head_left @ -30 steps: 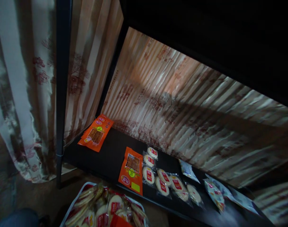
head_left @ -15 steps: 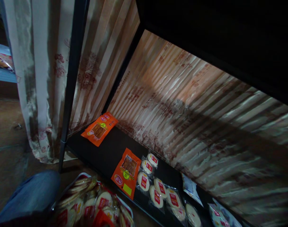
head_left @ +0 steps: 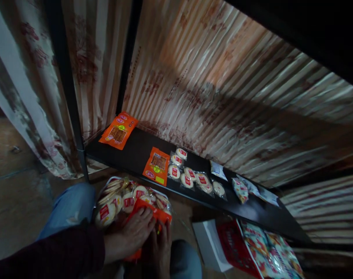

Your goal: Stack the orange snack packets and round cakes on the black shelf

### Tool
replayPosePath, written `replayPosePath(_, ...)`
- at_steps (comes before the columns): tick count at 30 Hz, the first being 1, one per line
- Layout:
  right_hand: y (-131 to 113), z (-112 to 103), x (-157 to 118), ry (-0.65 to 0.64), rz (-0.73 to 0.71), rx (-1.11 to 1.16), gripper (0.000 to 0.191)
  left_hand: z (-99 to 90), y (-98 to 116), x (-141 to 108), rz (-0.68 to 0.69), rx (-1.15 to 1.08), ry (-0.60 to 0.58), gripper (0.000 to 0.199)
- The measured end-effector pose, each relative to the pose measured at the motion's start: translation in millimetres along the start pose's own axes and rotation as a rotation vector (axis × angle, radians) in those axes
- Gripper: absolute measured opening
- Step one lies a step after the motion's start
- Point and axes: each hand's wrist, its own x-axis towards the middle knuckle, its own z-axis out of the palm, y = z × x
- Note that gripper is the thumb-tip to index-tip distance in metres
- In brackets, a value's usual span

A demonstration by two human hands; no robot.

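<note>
An orange snack packet [head_left: 162,215] lies at the bottom centre, above a tray of wrapped round crackers [head_left: 105,213]. My left hand [head_left: 138,228] comes in from the lower left and grips this packet from above. My right hand [head_left: 163,242] holds its right part, with fingers bent over the front; the thumb is hard to see. Part of the packet is hidden beneath both hands. Beyond the tray, a similar orange packet [head_left: 157,166] and several wrapped crackers [head_left: 174,171] lie on the low black shelf [head_left: 132,161].
Another orange packet [head_left: 118,131] lies at the shelf's left end. Small bags [head_left: 240,190] sit farther right. An open box [head_left: 211,240] with colourful bags stands on the floor. A black post [head_left: 69,89] and a patterned curtain [head_left: 179,97] enclose the shelf.
The view has tilted down and shifted right, so the box and the shelf's right end now show. Both my hands have come into view, gripping an orange packet over the tray.
</note>
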Motion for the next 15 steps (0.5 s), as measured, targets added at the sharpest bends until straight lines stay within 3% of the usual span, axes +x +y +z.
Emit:
replayPosePath(3, -3.4, 0.7, -3.1, -0.071, 0.109, 0.006, 0.051, -4.4, -0.4, -4.3, -0.088, -0.016, -0.001, 0.040)
replayPosePath(15, -26.3, -2.8, -2.9, -0.086, 0.100, 0.043, 0.048, -32.3, -1.4, -14.7, -0.145, 0.048, 0.036, 0.039)
